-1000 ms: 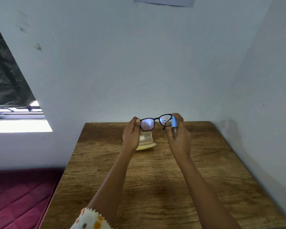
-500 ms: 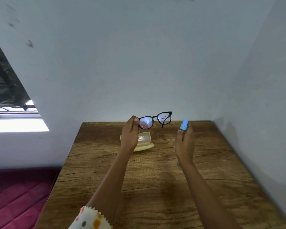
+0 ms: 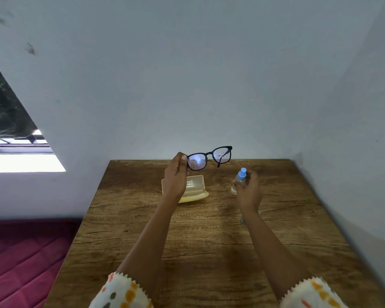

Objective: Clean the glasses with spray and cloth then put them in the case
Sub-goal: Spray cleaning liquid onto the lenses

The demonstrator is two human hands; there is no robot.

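1. While my left hand is raised over the far part of the wooden table, its thumb and fingers pinch the left end of the glasses. The glasses reach out to the right of the hand, in the air above the table.
2. Just below and behind that hand, the pale yellow case lies open on the table, between my two hands.
3. Further right, my right hand curls its fingers round the spray bottle. The bottle sits at the hand's left side, lower than the glasses and apart from them.
4. My left hand covers the frame's left hinge and the left part of the case, and the print inside the case lid is too small to read.
5. A bluish glare fills the left lens.
6. My right hand hides much of the bottle's clear body, and I cannot tell whether its base touches the table.
7. My patterned sleeves are cut off by the bottom edge.
8. The glasses face me, their long axis running left to right and rising a little toward the right. One temple arm hangs folded behind the right lens.
9. The case lies lengthwise left to right, with its lid standing up at the back.
10. The bottle stands nearly upright, blue cap on top, its top leaning slightly to the right.
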